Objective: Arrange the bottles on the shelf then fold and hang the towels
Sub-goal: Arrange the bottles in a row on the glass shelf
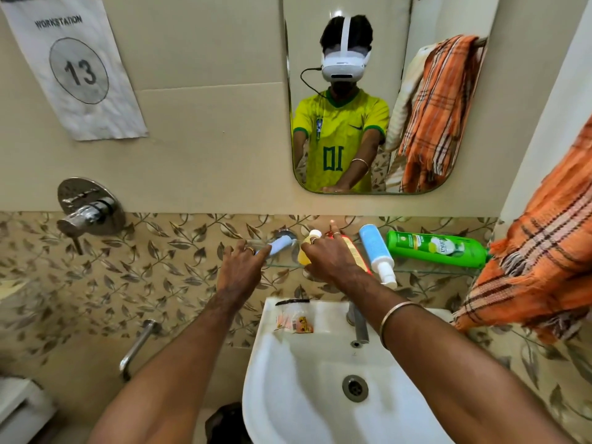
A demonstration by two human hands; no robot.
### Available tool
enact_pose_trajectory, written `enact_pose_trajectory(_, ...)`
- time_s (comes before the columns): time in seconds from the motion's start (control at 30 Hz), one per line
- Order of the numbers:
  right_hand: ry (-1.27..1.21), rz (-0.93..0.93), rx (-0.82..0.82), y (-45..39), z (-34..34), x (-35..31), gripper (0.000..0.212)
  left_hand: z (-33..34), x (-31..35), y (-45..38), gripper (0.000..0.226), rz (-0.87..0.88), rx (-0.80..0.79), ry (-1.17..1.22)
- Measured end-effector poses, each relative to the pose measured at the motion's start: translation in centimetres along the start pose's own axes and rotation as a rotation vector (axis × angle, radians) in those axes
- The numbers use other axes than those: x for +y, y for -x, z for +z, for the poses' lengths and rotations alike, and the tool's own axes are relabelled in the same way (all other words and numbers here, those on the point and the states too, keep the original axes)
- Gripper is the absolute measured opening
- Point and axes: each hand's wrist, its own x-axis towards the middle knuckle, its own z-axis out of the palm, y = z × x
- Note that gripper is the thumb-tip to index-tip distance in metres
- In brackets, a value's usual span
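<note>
A glass shelf (426,267) runs along the wall above the sink. My left hand (242,267) grips a small light-blue bottle (281,245) at the shelf's left end. My right hand (330,254) lies over a yellow bottle with a white cap (314,234) and a red-capped orange bottle (354,251), fingers curled round them. To the right lie a blue-and-white bottle (376,251) and a green bottle (439,249), both on their sides. An orange checked towel (538,270) hangs at the right edge.
A white sink (288,395) with its tap (360,322) stands below the shelf, sachets (293,320) on its rim. A mirror (384,91) above shows a person and towels. A chrome shower valve (88,209) and a pipe (137,346) stand out from the left wall.
</note>
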Motion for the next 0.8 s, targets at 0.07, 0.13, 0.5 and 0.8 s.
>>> enact_pose_trajectory(0.07,-0.014,-0.012,0.013,-0.1,0.3,0.2,0.035,-0.2,-0.7,-0.1,0.060,0.009,0.031,0.003)
enact_pose_trajectory(0.13,-0.036,-0.018,0.027,-0.1,0.2,0.2,0.032,-0.8,-1.6,-0.3,0.051,0.016,0.060,0.014)
enact_pose_trajectory(0.5,-0.117,0.094,0.123,-2.5,-1.5,0.6,0.045,-3.6,-5.7,-3.8,0.057,0.111,0.108,-0.010)
enact_pose_trajectory(0.8,-0.437,0.213,0.053,-5.6,-3.4,-1.0,0.030,-4.9,-6.5,-6.7,0.062,0.265,0.116,-0.076)
